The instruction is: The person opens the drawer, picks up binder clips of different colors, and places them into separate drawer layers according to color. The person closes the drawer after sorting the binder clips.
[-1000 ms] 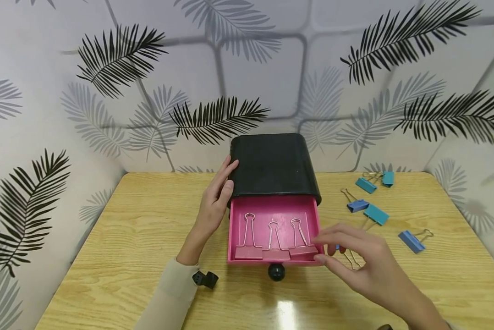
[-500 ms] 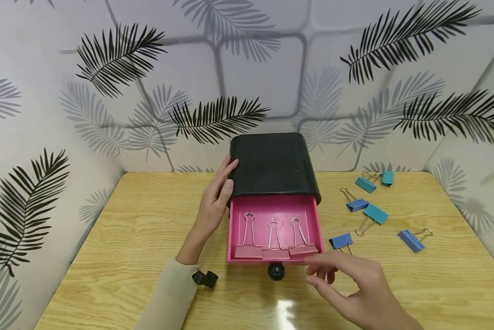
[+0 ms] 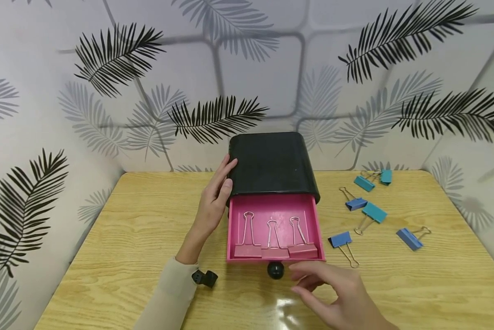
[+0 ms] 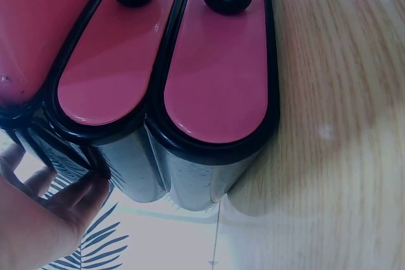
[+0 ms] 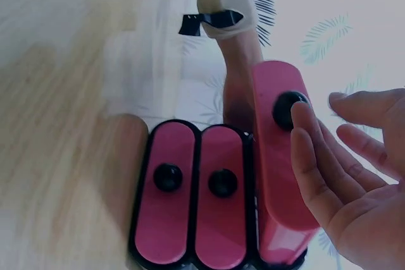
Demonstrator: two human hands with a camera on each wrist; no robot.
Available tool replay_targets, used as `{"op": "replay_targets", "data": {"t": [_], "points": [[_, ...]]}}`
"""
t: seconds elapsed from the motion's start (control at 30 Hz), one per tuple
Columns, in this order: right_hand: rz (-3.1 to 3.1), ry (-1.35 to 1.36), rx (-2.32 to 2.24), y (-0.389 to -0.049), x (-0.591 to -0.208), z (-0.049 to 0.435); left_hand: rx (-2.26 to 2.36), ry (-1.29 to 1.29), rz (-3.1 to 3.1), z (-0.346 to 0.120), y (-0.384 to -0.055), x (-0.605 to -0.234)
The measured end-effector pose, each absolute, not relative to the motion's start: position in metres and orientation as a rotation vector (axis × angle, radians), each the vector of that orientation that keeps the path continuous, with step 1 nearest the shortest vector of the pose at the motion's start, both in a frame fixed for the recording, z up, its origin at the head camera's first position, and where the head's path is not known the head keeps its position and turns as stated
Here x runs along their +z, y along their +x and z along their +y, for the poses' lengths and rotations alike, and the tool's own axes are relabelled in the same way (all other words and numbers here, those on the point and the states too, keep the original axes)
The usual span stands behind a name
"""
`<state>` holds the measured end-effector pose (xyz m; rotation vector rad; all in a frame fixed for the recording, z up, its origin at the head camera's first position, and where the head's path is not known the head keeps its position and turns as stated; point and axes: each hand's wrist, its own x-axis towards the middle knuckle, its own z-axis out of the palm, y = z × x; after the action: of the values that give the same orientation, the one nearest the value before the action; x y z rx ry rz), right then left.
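Observation:
A black cabinet with pink drawers stands on the table, its top drawer pulled out. Three pink binder clips lie side by side along the drawer's front, their wire handles pointing back. Against the cabinet's left side rests my left hand, fingers extended; the left wrist view shows the same hand by the cabinet's side. My right hand is just right of the top drawer's round black knob, fingers loosely bent, holding nothing. In the right wrist view its fingertips are close to the knob; contact is unclear.
Several loose binder clips lie on the wooden table to the right, among them a blue one near the drawer and a teal one farther off. Two lower drawers are closed. A leaf-patterned wall covering stands behind.
My right hand has moved from the drawer's right front corner, left and toward me, to beside the knob. The blue clip it covered now shows. My left hand has stayed in place.

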<state>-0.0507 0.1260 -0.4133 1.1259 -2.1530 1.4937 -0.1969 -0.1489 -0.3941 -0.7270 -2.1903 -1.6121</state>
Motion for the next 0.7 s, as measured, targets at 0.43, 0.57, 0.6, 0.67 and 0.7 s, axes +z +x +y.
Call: {"op": "replay_targets", "data": {"t": [0.43, 0.57, 0.6, 0.67, 0.7], "points": [[-2.274, 1.038, 1.524, -0.051, -0.426, 0.113, -1.623, -0.727, -2.190, -0.148, -0.198, -0.393], [-2.319, 1.009, 1.564, -0.049, -0.426, 0.109, -1.621, -0.723, -2.193, -0.149, -0.197, -0.393], [-2.325, 1.005, 1.564, -0.049, -0.426, 0.107, -1.621, -0.723, -2.192, -0.149, -0.197, -0.393], [-2.317, 1.005, 1.551, -0.049, -0.427, 0.105, -1.622, -0.725, -2.189, -0.149, -0.197, -0.394], [-2.309, 1.007, 1.538, -0.049, -0.428, 0.104, -1.621, -0.727, -2.188, -0.149, -0.197, -0.394]]}}
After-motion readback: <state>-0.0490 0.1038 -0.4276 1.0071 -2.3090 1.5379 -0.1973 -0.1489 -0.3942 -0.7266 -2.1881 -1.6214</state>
